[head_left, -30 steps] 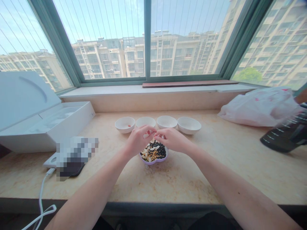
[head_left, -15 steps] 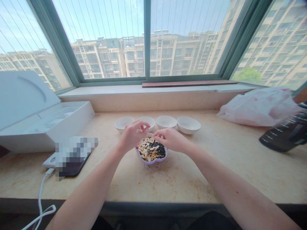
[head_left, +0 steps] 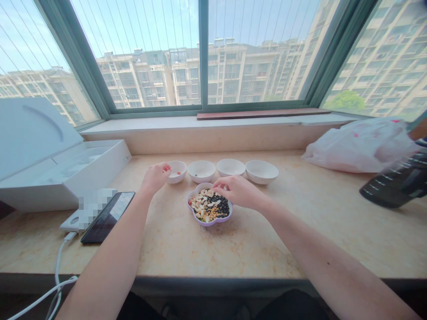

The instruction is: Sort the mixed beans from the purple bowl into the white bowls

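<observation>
My left hand (head_left: 156, 178) is at the near-left rim of the leftmost white bowl (head_left: 172, 178), fingertips pinched over it; whatever is between them is too small to name. A small red piece (head_left: 179, 173) lies inside that bowl. My right hand (head_left: 237, 191) hovers at the far right side of a purple flower-shaped dish (head_left: 210, 224), its fingers curled together, and I cannot make out anything in them. Pale sliced nuts (head_left: 200, 205), black beans (head_left: 222, 208) and yellowish beans fill the dish. A tiny dark bit is in the second white bowl (head_left: 202, 178).
Two more white bowls (head_left: 231, 173) continue the row to the right. On the left are an open white box (head_left: 96, 171), a phone (head_left: 108, 218) and a white cable (head_left: 57, 262). A plastic bag (head_left: 356, 149) and a dark bottle (head_left: 390, 189) stand on the right, below the window.
My left hand has moved left from above the purple dish to the leftmost bowl, where a red piece now shows. My right hand has stayed at the dish.
</observation>
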A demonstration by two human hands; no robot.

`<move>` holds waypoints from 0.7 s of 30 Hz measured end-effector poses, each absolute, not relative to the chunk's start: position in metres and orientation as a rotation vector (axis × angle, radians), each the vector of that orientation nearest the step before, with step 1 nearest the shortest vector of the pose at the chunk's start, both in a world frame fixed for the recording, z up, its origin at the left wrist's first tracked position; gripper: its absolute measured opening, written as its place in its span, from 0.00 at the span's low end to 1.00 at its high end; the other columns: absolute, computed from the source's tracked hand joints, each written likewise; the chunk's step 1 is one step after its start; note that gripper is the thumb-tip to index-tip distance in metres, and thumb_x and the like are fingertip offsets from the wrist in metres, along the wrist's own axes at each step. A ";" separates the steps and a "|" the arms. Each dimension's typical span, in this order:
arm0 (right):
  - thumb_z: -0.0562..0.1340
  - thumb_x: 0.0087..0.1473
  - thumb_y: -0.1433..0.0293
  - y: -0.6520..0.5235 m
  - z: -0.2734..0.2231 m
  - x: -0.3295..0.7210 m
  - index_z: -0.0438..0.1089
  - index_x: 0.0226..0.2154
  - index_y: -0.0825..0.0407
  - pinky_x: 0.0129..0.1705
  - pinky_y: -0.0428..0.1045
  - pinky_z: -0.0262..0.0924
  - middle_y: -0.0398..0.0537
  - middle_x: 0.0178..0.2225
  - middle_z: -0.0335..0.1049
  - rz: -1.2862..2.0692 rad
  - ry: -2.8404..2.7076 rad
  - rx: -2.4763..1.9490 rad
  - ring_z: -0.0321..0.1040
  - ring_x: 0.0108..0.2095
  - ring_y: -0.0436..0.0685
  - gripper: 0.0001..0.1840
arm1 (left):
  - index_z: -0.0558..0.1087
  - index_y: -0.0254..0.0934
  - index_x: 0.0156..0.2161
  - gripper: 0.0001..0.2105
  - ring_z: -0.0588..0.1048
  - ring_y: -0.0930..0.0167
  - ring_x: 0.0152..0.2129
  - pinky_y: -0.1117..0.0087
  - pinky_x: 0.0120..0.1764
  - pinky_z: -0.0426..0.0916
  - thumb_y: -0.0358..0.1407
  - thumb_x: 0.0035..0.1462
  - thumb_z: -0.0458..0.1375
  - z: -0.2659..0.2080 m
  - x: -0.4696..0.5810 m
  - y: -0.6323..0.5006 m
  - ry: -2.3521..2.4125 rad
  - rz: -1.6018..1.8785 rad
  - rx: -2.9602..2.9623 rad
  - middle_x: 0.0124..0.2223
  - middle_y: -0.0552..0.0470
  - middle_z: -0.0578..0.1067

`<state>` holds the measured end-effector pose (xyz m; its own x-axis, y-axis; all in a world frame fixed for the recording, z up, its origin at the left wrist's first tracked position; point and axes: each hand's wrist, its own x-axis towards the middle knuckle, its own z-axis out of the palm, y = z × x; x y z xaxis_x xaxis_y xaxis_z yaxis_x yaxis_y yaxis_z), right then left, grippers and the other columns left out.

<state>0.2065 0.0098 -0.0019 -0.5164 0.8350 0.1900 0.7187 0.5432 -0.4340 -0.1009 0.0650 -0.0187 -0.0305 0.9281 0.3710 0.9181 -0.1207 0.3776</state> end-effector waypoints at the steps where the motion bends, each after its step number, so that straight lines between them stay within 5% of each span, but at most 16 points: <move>1: 0.60 0.61 0.65 0.010 -0.002 0.207 0.79 0.38 0.50 0.35 0.48 0.59 0.47 0.35 0.80 0.422 -2.413 -1.279 0.73 0.34 0.55 0.11 | 0.79 0.40 0.41 0.12 0.78 0.62 0.39 0.65 0.44 0.69 0.35 0.58 0.54 -0.019 -0.101 0.065 2.087 0.850 2.171 0.40 0.46 0.82; 14: 0.65 0.49 0.70 0.003 -0.001 0.217 0.81 0.35 0.45 0.38 0.51 0.62 0.46 0.39 0.81 0.388 -2.650 -1.269 0.75 0.39 0.60 0.10 | 0.77 0.37 0.48 0.14 0.76 0.61 0.46 0.63 0.51 0.67 0.34 0.59 0.53 -0.012 -0.085 0.059 2.100 0.986 2.209 0.48 0.43 0.78; 21: 0.66 0.49 0.70 0.004 -0.007 0.213 0.81 0.30 0.45 0.34 0.50 0.61 0.48 0.31 0.80 0.338 -2.692 -1.309 0.75 0.35 0.61 0.07 | 0.77 0.38 0.45 0.11 0.77 0.64 0.37 0.65 0.45 0.68 0.34 0.60 0.55 -0.007 -0.050 0.041 1.848 1.093 2.286 0.42 0.46 0.80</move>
